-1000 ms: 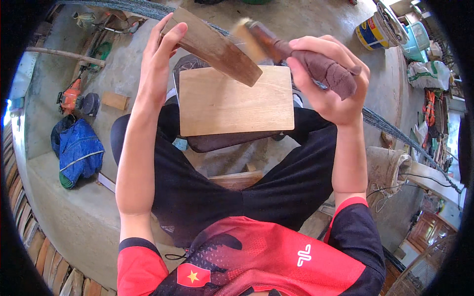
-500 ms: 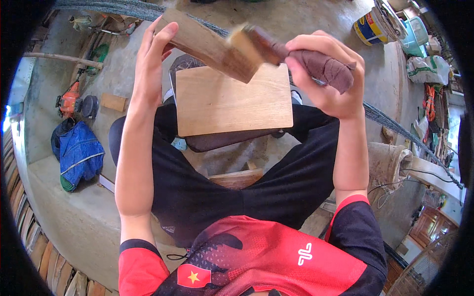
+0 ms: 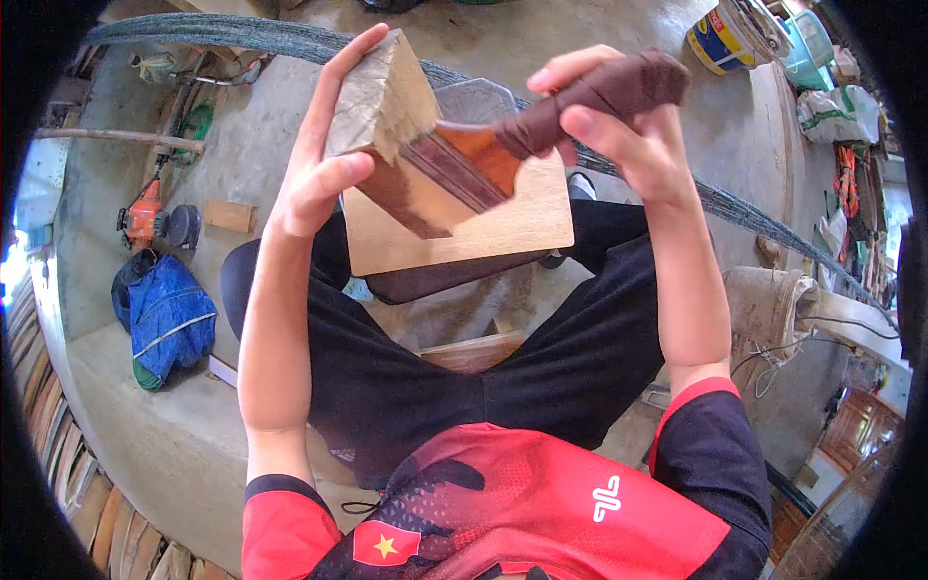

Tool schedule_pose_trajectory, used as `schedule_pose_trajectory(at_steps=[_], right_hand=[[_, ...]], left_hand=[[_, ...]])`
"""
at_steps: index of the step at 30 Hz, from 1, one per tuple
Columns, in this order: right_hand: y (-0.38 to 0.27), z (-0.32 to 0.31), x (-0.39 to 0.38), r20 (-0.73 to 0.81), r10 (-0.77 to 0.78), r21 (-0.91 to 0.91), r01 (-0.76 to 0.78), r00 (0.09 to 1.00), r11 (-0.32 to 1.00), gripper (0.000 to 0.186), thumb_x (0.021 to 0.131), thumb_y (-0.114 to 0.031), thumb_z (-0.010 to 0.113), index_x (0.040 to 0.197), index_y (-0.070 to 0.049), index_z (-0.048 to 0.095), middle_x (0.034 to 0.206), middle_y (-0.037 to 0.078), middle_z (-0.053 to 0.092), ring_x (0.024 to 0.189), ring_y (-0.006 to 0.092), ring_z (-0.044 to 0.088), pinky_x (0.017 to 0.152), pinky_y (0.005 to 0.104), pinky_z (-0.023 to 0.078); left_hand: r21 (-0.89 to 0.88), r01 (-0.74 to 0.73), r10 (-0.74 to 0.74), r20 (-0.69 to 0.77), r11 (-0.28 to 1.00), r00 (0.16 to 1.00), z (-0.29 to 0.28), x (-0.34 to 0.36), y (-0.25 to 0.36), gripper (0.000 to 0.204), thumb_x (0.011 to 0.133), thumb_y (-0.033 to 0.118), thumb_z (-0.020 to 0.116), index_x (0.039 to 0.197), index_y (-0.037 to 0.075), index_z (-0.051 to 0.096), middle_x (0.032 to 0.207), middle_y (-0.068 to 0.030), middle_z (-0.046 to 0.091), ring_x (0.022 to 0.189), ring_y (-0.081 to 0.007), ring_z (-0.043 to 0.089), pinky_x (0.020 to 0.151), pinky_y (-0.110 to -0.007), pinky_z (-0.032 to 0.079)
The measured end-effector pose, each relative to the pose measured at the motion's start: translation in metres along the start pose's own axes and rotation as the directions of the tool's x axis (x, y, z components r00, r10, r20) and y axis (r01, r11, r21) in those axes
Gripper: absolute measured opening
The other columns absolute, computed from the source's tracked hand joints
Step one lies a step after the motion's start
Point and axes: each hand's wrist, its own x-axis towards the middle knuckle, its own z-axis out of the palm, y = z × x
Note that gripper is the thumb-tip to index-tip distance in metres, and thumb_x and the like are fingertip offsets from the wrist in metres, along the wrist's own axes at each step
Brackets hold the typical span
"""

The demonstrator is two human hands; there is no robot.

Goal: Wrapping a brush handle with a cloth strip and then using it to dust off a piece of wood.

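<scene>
My left hand (image 3: 307, 188) grips a thick wooden block (image 3: 372, 106), fingers along its far side and thumb on the near edge. The block is tilted, its rough end grain facing up. In my right hand (image 3: 646, 145) is a flat paintbrush (image 3: 501, 159) with a brown wooden head and a dark cloth-wrapped handle. Its bristles meet the block's right side; motion blurs the exact contact. Below both, a pale rectangular board (image 3: 522, 217) lies on a dark low stool (image 3: 425, 282) between my knees.
A dark rope-like bundle (image 3: 764, 217) crosses behind my hands. Buckets (image 3: 725, 43) stand at the far right. On the left lie an orange motor tool (image 3: 145, 220), a blue cloth bundle (image 3: 172, 319) and a small wood piece (image 3: 230, 216). More wood (image 3: 474, 350) sits under the stool.
My left hand has turned the block so its end grain shows. The brush has swung round and down along the block's side, and my right hand has shifted slightly left.
</scene>
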Motion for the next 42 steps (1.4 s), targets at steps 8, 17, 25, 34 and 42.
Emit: schedule_pose_trajectory(at_steps=[8,17,25,34,42], right_hand=[[0.046,0.012,0.019,-0.31,-0.145,-0.207,0.082,0.94,0.975,0.029,0.094,-0.018,0.078,0.119,-0.006,0.074,0.1,0.003,0.077,0.083,0.0084,0.07,0.065,0.0235,0.054],[0.019,0.046,0.009,0.128,-0.426,-0.413,0.439,0.896,0.798,0.026,0.085,-0.007,0.082,0.11,-0.005,0.078,0.102,0.007,0.077,0.087,0.0139,0.072,0.077,0.0287,0.057],[0.023,0.036,0.013,-0.196,0.017,-0.022,-0.021,0.981,1.0,0.025,0.092,-0.011,0.077,0.116,-0.004,0.075,0.094,0.001,0.076,0.077,0.0045,0.067,0.065,0.019,0.052],[0.042,0.048,0.01,-0.197,-0.272,-0.267,0.216,0.942,0.939,0.023,0.087,-0.006,0.079,0.109,-0.004,0.074,0.092,0.001,0.075,0.079,0.011,0.069,0.074,0.0259,0.056],[0.02,0.042,-0.001,0.266,-0.171,-0.223,0.233,0.949,0.946,0.021,0.089,-0.008,0.077,0.109,-0.003,0.074,0.094,0.001,0.076,0.081,0.0067,0.068,0.073,0.0249,0.054]], left_hand=[[-0.288,-0.041,0.004,-0.129,0.957,0.992,0.01,0.002,-0.009,0.107,0.091,0.082,0.041,0.163,0.006,0.02,0.153,-0.0164,0.047,0.139,-0.0289,0.049,0.115,-0.043,0.039],[-0.406,0.033,-0.137,-0.228,0.913,0.964,0.001,0.001,-0.009,0.116,0.085,0.09,0.04,0.162,0.006,0.023,0.159,-0.0174,0.04,0.144,-0.0321,0.044,0.121,-0.047,0.033],[-0.378,-0.01,-0.048,-0.143,0.926,0.988,0.002,0.004,-0.009,0.1,0.092,0.076,0.039,0.16,0.004,0.027,0.147,-0.0161,0.052,0.133,-0.0293,0.054,0.113,-0.043,0.042],[-0.344,0.047,-0.127,-0.214,0.938,0.968,0.004,0.003,-0.006,0.11,0.086,0.083,0.04,0.161,0.004,0.027,0.154,-0.0177,0.046,0.141,-0.0318,0.046,0.118,-0.046,0.035],[-0.43,0.029,-0.18,-0.316,0.903,0.932,-0.004,0.002,-0.013,0.105,0.089,0.08,0.041,0.158,0.002,0.032,0.152,-0.018,0.048,0.137,-0.031,0.05,0.116,-0.044,0.038]])
